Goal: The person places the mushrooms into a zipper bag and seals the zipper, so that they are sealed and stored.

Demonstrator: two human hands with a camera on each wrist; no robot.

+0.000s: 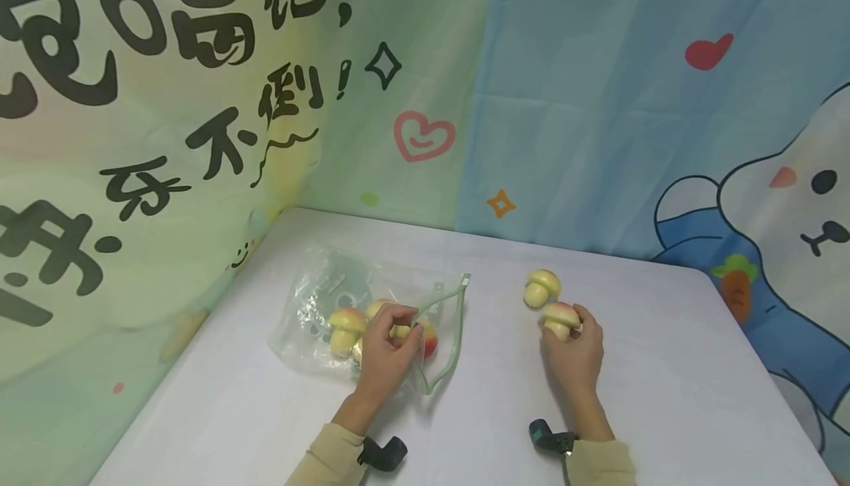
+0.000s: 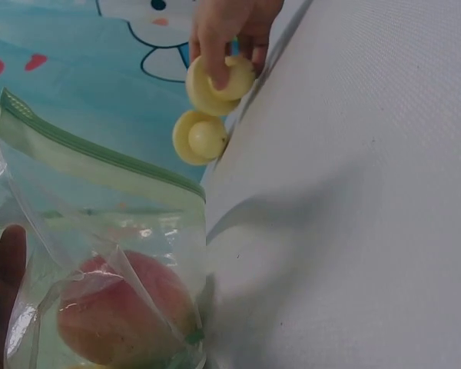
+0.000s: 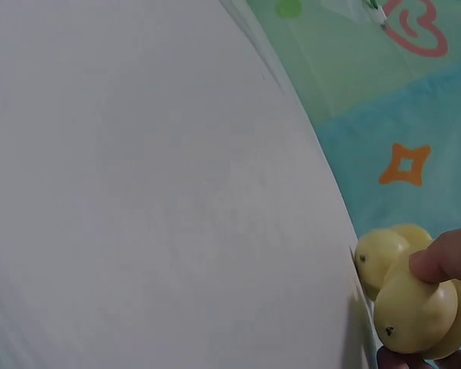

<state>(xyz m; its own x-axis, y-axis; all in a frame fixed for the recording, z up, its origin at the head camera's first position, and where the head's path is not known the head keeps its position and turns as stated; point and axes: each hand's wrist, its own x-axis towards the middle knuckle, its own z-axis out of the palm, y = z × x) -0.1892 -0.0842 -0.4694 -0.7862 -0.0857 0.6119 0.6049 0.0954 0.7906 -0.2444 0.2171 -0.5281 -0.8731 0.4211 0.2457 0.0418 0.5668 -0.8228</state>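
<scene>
My left hand (image 1: 385,353) pinches the side of a clear zip bag (image 1: 302,338) near its green-edged mouth, which gapes toward the right. Through the plastic show several yellow toy mushrooms (image 1: 347,330) and a red-and-yellow rounded piece (image 2: 127,307). My right hand (image 1: 576,357) grips a toy mushroom (image 1: 561,314) with a yellow, red-tinged cap, thumb on one side and fingers on the other. Just beyond it, another yellow toy mushroom (image 1: 541,288) lies on the table. In the right wrist view the held mushroom (image 3: 411,307) partly covers that one.
A white table (image 1: 478,419) carries everything. Behind it and at the left hangs a printed cloth (image 1: 564,102) with hearts, lettering and a cartoon bear. Dark wrist devices (image 1: 385,454) are strapped on both wrists, below beige sleeves.
</scene>
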